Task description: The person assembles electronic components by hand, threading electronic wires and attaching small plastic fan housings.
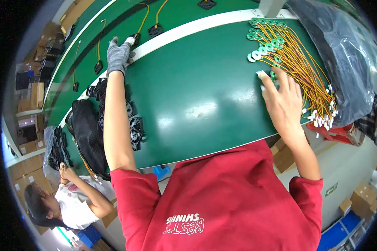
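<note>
My left hand (pixel 118 55), in a grey knit glove, reaches far out to the white strip (pixel 188 29) at the edge of the green bench and touches a small black fan (pixel 135 39) with a yellow lead on the conveyor belt. My right hand (pixel 282 98) is bare with taped fingertips; its fingers spread over a heap of small green round circuit boards (pixel 264 46) with orange and yellow wires (pixel 308 79). Whether it grips one I cannot tell.
More black fans (pixel 134 129) lie in a pile at the bench's left end beside a black bag (pixel 88 134). A large dark plastic bag (pixel 347 54) sits at right. Several fans with leads ride the green conveyor (pixel 88 54). Another person (pixel 67 201) works lower left.
</note>
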Demonstrator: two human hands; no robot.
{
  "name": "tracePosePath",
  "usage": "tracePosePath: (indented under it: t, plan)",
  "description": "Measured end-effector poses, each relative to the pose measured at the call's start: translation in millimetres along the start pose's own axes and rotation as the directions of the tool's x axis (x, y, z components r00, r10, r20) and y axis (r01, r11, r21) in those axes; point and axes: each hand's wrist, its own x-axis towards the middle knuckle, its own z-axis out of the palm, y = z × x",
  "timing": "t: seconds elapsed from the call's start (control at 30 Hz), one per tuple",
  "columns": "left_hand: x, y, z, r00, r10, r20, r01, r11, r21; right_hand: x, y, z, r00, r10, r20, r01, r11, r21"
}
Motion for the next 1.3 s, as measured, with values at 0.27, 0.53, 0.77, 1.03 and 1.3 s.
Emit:
tracePosePath:
  t: [0.27, 0.53, 0.77, 1.03, 1.3]
  plan:
    - [-158, -24, -51, 0.648, 0.753, 0.111, -0.726, 0.568, 0.387, -12, 23, 1, 0.998, -0.027, 0.052, 0.015, 0.975, 0.222]
    - [-253, -107, -59, 0.787, 0.612, 0.083, -0.494, 0.543, 0.679, -9, 30, -4, 0.93, 0.354, -0.105, -0.223, 0.764, 0.605]
    - [-248, -76, -21, 0.693, 0.686, 0.223, -0.707, 0.583, 0.401, -13, 17, -10, 0.991, -0.013, -0.134, 0.052, 0.955, 0.291]
    - [-245, -70, -9, 0.7, 0.712, 0.053, -0.712, 0.691, 0.123, -7, 39, -37, 0.954, 0.057, 0.294, -0.248, 0.702, 0.668]
    - [-266, -70, -10, 0.732, 0.674, -0.098, -0.678, 0.707, -0.201, 67, 134, -103, 0.827, 0.463, -0.318, 0.075, 0.47, 0.879]
